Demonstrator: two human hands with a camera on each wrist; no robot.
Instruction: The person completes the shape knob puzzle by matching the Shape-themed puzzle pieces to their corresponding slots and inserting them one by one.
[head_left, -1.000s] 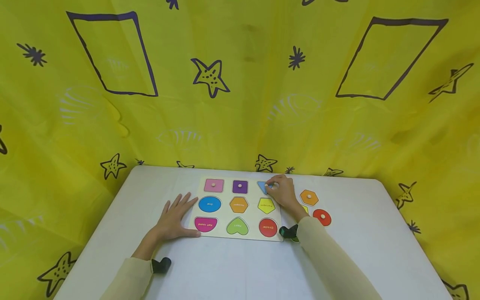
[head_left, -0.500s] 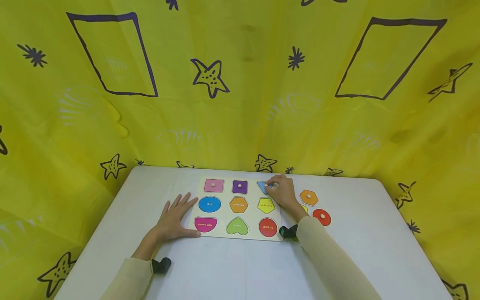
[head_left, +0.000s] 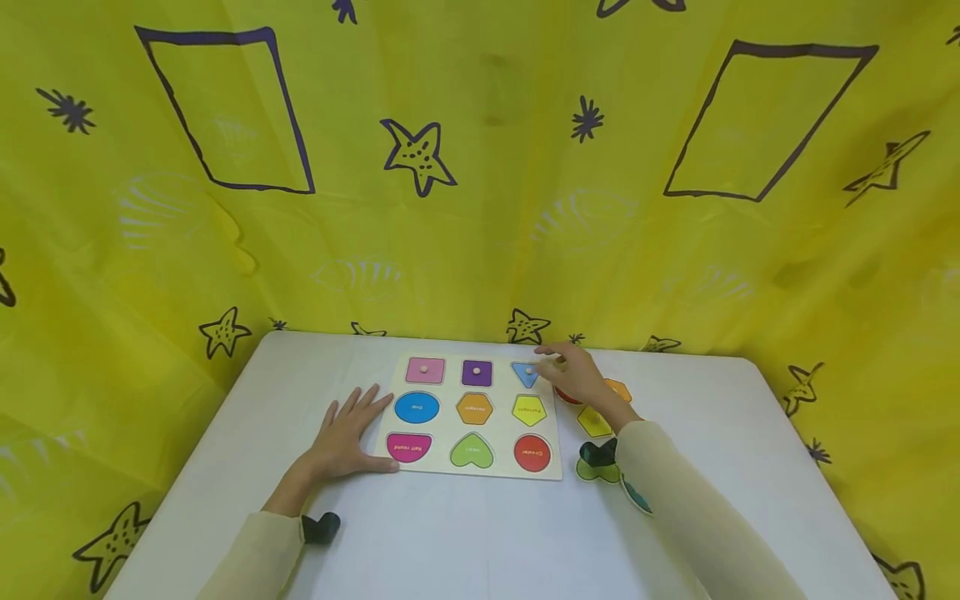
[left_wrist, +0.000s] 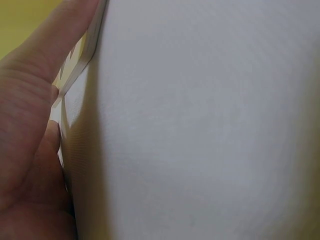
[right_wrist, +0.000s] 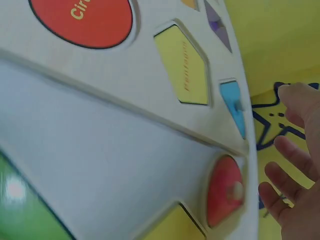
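A cream shape puzzle board [head_left: 501,429] lies on the white table. My left hand [head_left: 341,439] rests at its left edge with fingers spread, the thumb by the near corner. In the left wrist view the board's edge shows beside that hand [left_wrist: 25,115]. My right hand [head_left: 576,377] hovers beside the board's far right corner, holding nothing. The blue triangle piece [head_left: 523,380] with its knob sits in the slot there, just left of the fingertips. In the right wrist view the fingers are parted, away from the blue triangle. A pink rectangle [head_left: 434,374] and a purple square [head_left: 485,377] with knobs also sit in the board.
Right of the board lie loose pieces: orange [head_left: 619,389], yellow [head_left: 594,422], green [head_left: 597,472] and a red one [right_wrist: 220,187], partly hidden by my right hand and arm. Printed recesses such as the oval [head_left: 417,407] show on the board. A yellow curtain [head_left: 480,250] stands behind the table.
My right hand has let go of the blue triangle's knob and moved slightly right, its fingers opening. The left hand stays on the board's edge. The head view has shifted a little.
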